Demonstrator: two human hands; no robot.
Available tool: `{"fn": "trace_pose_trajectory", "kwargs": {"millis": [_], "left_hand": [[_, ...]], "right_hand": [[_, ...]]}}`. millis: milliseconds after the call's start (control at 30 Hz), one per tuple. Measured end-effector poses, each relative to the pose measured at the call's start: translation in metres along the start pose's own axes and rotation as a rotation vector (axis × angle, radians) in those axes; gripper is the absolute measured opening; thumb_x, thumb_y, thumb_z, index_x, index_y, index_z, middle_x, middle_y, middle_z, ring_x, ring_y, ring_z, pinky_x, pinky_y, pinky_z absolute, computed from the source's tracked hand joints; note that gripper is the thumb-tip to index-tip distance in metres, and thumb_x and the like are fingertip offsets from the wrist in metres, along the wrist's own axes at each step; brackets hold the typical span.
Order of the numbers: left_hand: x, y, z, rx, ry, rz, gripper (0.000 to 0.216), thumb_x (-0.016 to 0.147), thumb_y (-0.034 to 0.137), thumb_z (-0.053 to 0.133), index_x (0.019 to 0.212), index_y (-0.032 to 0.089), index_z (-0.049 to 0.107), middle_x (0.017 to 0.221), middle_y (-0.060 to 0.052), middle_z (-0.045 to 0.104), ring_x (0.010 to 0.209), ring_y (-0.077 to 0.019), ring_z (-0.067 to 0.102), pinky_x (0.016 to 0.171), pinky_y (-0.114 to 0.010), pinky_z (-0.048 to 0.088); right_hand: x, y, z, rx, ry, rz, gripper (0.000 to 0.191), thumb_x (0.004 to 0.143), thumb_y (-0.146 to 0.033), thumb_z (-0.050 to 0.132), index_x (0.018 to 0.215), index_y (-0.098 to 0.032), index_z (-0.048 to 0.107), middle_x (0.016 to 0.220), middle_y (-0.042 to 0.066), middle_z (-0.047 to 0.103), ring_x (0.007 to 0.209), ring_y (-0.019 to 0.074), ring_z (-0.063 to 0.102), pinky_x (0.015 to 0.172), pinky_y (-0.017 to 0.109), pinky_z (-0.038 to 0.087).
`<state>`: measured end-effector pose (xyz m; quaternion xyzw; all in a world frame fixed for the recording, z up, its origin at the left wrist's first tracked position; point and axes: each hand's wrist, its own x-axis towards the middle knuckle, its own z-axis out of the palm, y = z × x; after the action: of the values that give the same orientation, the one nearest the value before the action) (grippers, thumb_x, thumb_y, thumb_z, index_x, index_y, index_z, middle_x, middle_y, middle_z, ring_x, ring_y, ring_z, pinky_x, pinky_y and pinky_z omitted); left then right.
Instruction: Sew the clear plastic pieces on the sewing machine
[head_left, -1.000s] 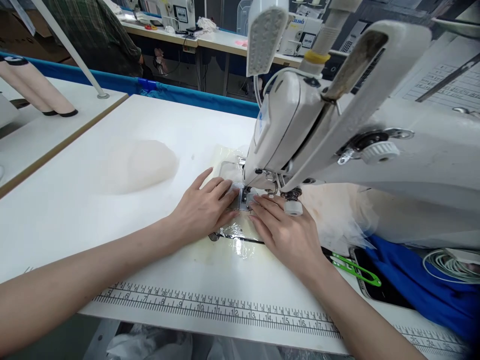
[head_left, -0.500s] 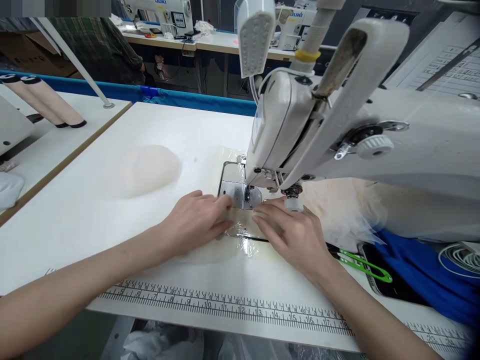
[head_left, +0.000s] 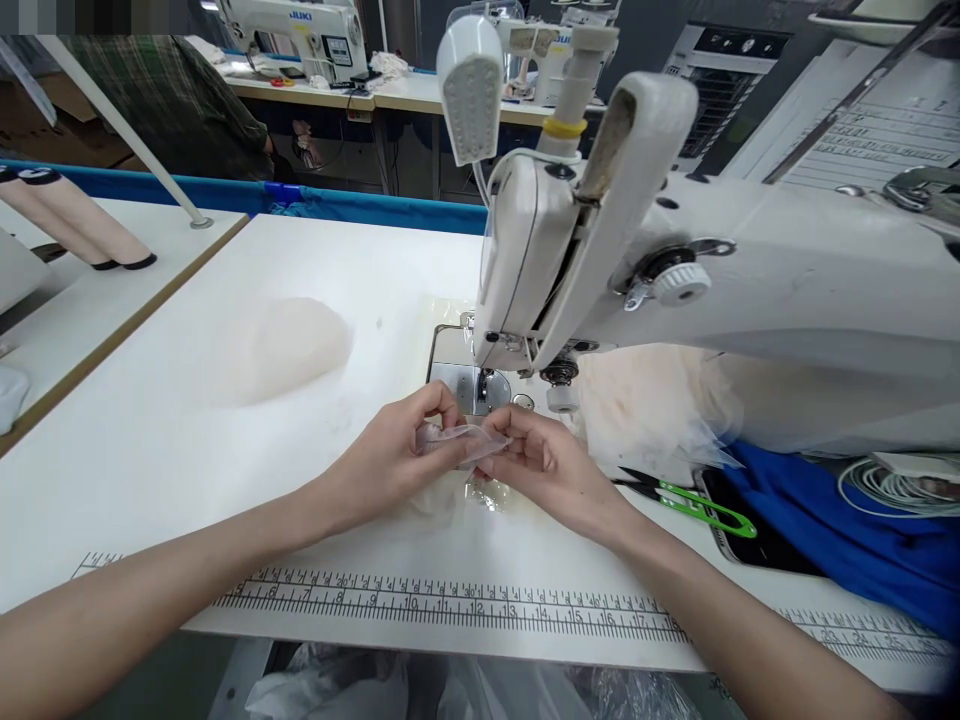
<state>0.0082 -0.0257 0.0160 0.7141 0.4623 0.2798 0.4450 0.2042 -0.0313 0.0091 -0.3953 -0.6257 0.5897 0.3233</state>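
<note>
A small piece of sheer whitish fabric (head_left: 466, 440) is stretched between my two hands, just in front of the needle plate (head_left: 459, 378) of the white sewing machine (head_left: 525, 240). My left hand (head_left: 409, 440) pinches its left side between thumb and bent fingers. On the other side, my right hand (head_left: 551, 458) grips the right end with thumb and fingertips. The fabric is raised a little off the machine bed, and its lower part is hard to make out. Clear shiny tape (head_left: 487, 492) lies on the bed below the hands.
A sheer pale fabric piece (head_left: 300, 345) lies on the table at left. Right of my hands are a heap of peach tulle (head_left: 652, 405), green-handled snips (head_left: 697, 505), a dark phone (head_left: 772, 535) and blue cloth (head_left: 840, 520). A printed ruler (head_left: 442, 600) runs along the front edge.
Both hands have come up and back from the needle area, closing on the sheer fabric, which now shows lifted between them. The view has shifted slightly.
</note>
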Motion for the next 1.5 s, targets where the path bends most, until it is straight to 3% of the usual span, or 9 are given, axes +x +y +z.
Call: {"fn": "trace_pose_trajectory", "kwargs": {"millis": [167, 300, 400, 600, 733, 900, 1267, 1400, 1500], "left_hand": [[0.001, 0.000, 0.002, -0.072, -0.057, -0.045, 0.029, 0.085, 0.047, 0.062, 0.083, 0.020, 0.049, 0.070, 0.005, 0.052, 0.053, -0.0074, 0.042, 0.047, -0.019, 0.033], [0.000, -0.001, 0.002, -0.012, 0.012, -0.024, 0.025, 0.087, 0.042, 0.060, 0.080, 0.020, 0.052, 0.071, 0.004, 0.056, 0.052, -0.0072, 0.044, 0.046, -0.019, 0.033], [0.000, -0.001, 0.001, -0.034, 0.061, -0.029, 0.022, 0.090, 0.037, 0.056, 0.079, 0.020, 0.047, 0.071, 0.003, 0.058, 0.050, -0.0072, 0.046, 0.045, -0.019, 0.034], [0.000, -0.004, 0.003, -0.073, 0.061, -0.026, 0.003, 0.088, 0.020, 0.047, 0.088, 0.022, 0.045, 0.080, 0.001, 0.062, 0.058, -0.0095, 0.053, 0.050, -0.022, 0.042], [0.000, -0.005, 0.003, 0.106, 0.065, 0.025, 0.010, 0.088, 0.018, 0.041, 0.094, 0.022, 0.047, 0.073, 0.004, 0.054, 0.055, -0.0092, 0.046, 0.049, -0.022, 0.038], [-0.001, 0.000, 0.005, 0.104, 0.013, 0.108, 0.008, 0.089, 0.024, 0.049, 0.095, 0.021, 0.045, 0.074, 0.005, 0.054, 0.054, -0.0074, 0.046, 0.047, -0.020, 0.034], [-0.001, -0.010, 0.004, 0.265, 0.150, 0.260, 0.013, 0.087, 0.019, 0.064, 0.084, 0.019, 0.051, 0.073, 0.007, 0.056, 0.060, -0.0053, 0.050, 0.054, -0.015, 0.039], [0.001, -0.013, 0.003, 0.298, 0.151, 0.349, 0.003, 0.085, 0.018, 0.067, 0.086, 0.019, 0.065, 0.072, 0.005, 0.053, 0.060, -0.0055, 0.049, 0.053, -0.015, 0.038], [0.001, -0.014, 0.003, 0.320, 0.135, 0.405, 0.014, 0.088, 0.016, 0.062, 0.098, 0.022, 0.070, 0.072, 0.003, 0.050, 0.058, -0.0057, 0.047, 0.049, -0.015, 0.037]], "right_hand": [[0.000, 0.005, 0.005, -0.197, 0.086, 0.001, 0.024, 0.075, -0.028, 0.073, 0.084, -0.023, 0.051, 0.080, -0.003, 0.058, 0.067, 0.0121, 0.056, 0.056, 0.023, 0.048], [-0.001, 0.007, 0.002, -0.228, 0.131, -0.025, 0.012, 0.081, -0.025, 0.064, 0.085, -0.023, 0.053, 0.071, -0.005, 0.052, 0.060, 0.0108, 0.051, 0.052, 0.023, 0.042], [-0.001, 0.008, -0.003, -0.209, 0.170, -0.002, 0.017, 0.079, -0.019, 0.064, 0.093, -0.022, 0.055, 0.064, -0.007, 0.049, 0.053, 0.0099, 0.048, 0.048, 0.022, 0.040], [0.001, 0.016, -0.003, -0.085, 0.223, 0.000, 0.019, 0.076, -0.022, 0.070, 0.094, -0.020, 0.064, 0.078, 0.001, 0.069, 0.057, 0.0119, 0.061, 0.052, 0.025, 0.052], [0.001, 0.015, 0.000, -0.001, 0.175, 0.050, 0.014, 0.081, -0.028, 0.066, 0.092, -0.019, 0.067, 0.083, 0.003, 0.073, 0.043, 0.0103, 0.060, 0.049, 0.027, 0.055], [0.001, 0.008, 0.001, 0.007, 0.150, 0.011, 0.019, 0.076, -0.030, 0.072, 0.092, -0.019, 0.067, 0.082, 0.003, 0.071, 0.077, 0.0169, 0.069, 0.071, 0.030, 0.059], [0.001, 0.013, 0.000, -0.073, 0.209, 0.138, 0.007, 0.075, -0.027, 0.071, 0.076, -0.021, 0.068, 0.055, -0.004, 0.060, 0.048, 0.0113, 0.058, 0.050, 0.025, 0.049], [0.001, 0.012, -0.001, 0.028, 0.207, 0.158, 0.009, 0.072, -0.026, 0.072, 0.072, -0.019, 0.067, 0.056, -0.001, 0.066, 0.055, 0.0147, 0.066, 0.057, 0.027, 0.055], [0.001, 0.013, -0.001, 0.040, 0.222, 0.129, 0.008, 0.071, -0.025, 0.073, 0.071, -0.019, 0.067, 0.067, 0.002, 0.070, 0.064, 0.0166, 0.069, 0.065, 0.030, 0.057]]}}
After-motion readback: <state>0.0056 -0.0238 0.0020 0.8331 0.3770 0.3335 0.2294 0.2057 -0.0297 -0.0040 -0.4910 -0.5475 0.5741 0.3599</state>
